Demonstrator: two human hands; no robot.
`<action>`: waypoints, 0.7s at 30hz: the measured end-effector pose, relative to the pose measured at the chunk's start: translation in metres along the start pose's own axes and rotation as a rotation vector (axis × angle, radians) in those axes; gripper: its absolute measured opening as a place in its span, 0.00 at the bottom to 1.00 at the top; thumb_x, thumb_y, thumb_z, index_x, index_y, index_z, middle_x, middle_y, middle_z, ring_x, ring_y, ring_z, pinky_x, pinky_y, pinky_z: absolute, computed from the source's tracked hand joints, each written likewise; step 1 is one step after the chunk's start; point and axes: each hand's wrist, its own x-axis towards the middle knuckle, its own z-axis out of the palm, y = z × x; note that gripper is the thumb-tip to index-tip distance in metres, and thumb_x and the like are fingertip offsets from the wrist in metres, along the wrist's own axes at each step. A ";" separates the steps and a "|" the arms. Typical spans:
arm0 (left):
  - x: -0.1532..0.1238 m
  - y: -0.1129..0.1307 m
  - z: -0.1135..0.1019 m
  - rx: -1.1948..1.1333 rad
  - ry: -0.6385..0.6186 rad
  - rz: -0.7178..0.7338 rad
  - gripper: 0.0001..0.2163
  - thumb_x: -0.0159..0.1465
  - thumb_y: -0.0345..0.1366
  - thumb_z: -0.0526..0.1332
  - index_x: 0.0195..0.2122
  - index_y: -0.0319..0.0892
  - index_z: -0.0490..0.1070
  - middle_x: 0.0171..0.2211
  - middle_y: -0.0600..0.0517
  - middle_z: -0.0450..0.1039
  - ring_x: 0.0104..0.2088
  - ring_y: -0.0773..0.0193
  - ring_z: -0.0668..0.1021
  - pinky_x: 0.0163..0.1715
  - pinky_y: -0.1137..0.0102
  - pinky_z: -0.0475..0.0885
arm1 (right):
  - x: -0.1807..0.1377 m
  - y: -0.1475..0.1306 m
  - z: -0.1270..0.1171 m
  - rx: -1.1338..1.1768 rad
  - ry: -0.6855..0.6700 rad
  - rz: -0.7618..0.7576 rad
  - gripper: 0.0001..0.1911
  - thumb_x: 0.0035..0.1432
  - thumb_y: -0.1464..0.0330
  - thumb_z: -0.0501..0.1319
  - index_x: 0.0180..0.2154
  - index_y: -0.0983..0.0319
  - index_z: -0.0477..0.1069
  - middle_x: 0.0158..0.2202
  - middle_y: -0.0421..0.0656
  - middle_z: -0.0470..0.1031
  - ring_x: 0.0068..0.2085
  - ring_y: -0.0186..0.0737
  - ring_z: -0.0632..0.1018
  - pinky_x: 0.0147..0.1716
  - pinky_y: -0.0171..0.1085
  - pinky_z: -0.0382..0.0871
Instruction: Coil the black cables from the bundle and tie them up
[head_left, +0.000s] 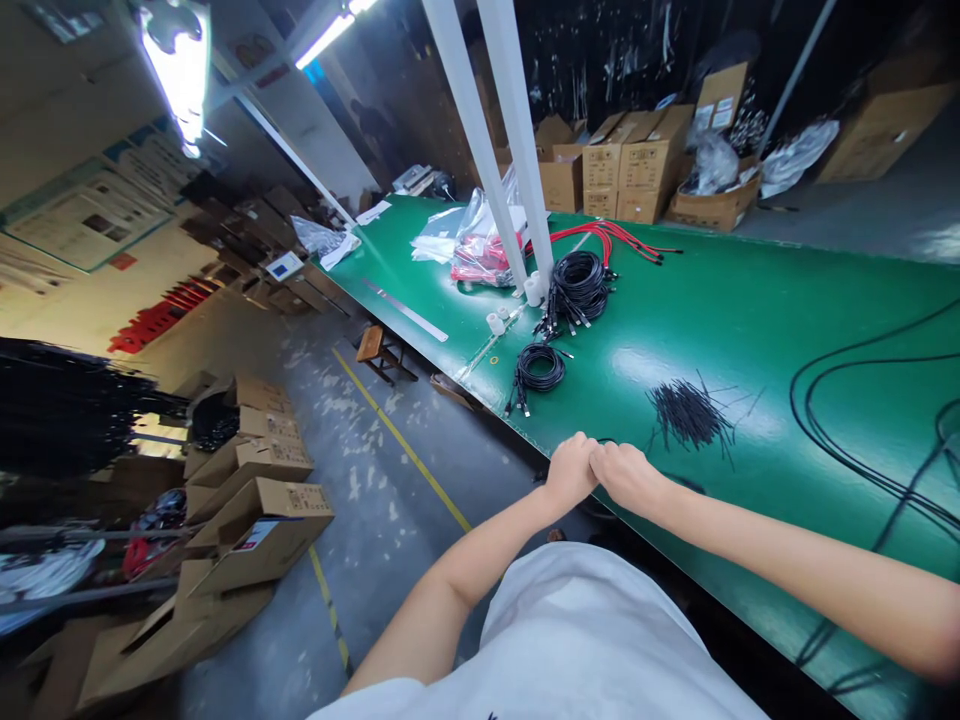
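My left hand [571, 470] and my right hand [627, 474] meet at the front edge of the green table, both closed with knuckles up. A black cable [606, 440] runs through them; a short arc of it shows just beyond the fingers, and the rest is mostly hidden. To the right of the hands lies a loose pile of short black ties [691, 412]. A small coiled bundle of black cables [540, 368] rests beyond my left hand. Behind that sits a larger heap of coiled black cables [579, 286].
White posts [517, 140] rise from the table [750, 300]. Red cables [611, 232] and plastic bags [487, 240] lie near them. Long black cables [847, 440] stretch across the right side. Cardboard boxes [637, 165] stand behind; a wooden stool [381, 350] stands left.
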 end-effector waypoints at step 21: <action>-0.033 0.012 0.040 -0.234 -0.275 0.234 0.19 0.63 0.38 0.63 0.54 0.40 0.70 0.52 0.41 0.75 0.53 0.52 0.77 0.52 0.60 0.72 | -0.020 0.029 0.032 0.012 -0.106 0.035 0.07 0.54 0.81 0.55 0.30 0.66 0.68 0.27 0.50 0.71 0.30 0.45 0.74 0.26 0.38 0.51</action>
